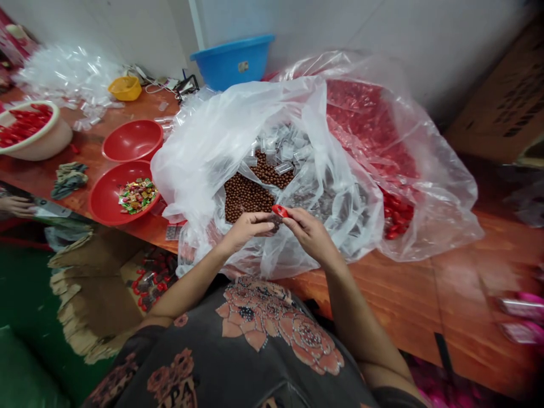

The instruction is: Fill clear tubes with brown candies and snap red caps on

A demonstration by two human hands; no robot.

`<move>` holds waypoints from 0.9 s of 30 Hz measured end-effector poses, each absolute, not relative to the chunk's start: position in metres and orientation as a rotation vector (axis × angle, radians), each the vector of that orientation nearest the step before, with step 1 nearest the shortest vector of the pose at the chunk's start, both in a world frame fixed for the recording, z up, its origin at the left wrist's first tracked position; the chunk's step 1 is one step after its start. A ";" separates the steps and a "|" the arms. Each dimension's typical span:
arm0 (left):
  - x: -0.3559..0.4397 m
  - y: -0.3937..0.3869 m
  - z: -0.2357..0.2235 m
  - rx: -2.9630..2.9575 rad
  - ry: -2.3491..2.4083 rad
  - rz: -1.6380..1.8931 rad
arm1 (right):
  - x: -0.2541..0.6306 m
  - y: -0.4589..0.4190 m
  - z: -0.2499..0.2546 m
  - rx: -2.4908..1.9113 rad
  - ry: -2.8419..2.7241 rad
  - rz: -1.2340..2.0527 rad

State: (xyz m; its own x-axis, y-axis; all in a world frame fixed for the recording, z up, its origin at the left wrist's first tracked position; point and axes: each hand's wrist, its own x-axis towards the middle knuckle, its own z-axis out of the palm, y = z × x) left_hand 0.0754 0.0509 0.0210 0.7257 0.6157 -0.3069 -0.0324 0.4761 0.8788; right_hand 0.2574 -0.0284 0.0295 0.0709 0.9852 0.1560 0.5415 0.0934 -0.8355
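My left hand (pixel 245 231) is closed around a small clear container (pixel 275 222) that looks dark with brown balls inside, though fingers cover much of it. Pinched in my right hand (pixel 310 231) is a red plastic cap (pixel 279 211), right at the container's top. Whether the cap is seated on it, I cannot tell. Just beyond my hands, many small brown balls (pixel 246 198) lie in an opened translucent plastic bag (pixel 191 153). Clear plastic containers (pixel 287 148) are heaped behind the balls.
Right of the bag, another clear bag holds red caps (pixel 397 212). To the left are red bowls (pixel 106 192), one with wrapped candies (pixel 138 195), and a white basin (pixel 51 139). Below stands a cardboard box (pixel 97 289) with red-capped containers. Another person's hand (pixel 17 205) shows far left.
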 end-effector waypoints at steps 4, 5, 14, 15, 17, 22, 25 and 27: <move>0.075 0.051 0.026 0.842 0.661 0.395 | 0.261 -0.025 0.028 -1.575 -1.683 0.603; 0.074 0.051 0.027 0.827 0.660 0.393 | 0.262 -0.024 0.028 -1.567 -1.697 0.595; 0.070 0.050 0.020 1.001 0.557 0.448 | 0.262 -0.019 0.031 -1.518 -1.652 0.627; 0.070 0.051 0.018 1.004 0.556 0.464 | 0.261 -0.019 0.031 -1.529 -1.625 0.638; 0.068 0.053 0.016 1.012 0.567 0.502 | 0.261 -0.020 0.031 -1.550 -1.577 0.663; 0.065 0.055 0.017 1.058 0.603 0.529 | 0.262 -0.019 0.029 -1.539 -1.559 0.669; 0.063 0.055 0.019 1.065 0.597 0.510 | 0.261 -0.017 0.030 -1.476 -1.597 0.646; 0.063 0.056 0.018 1.079 0.574 0.482 | 0.260 -0.016 0.031 -1.452 -1.625 0.649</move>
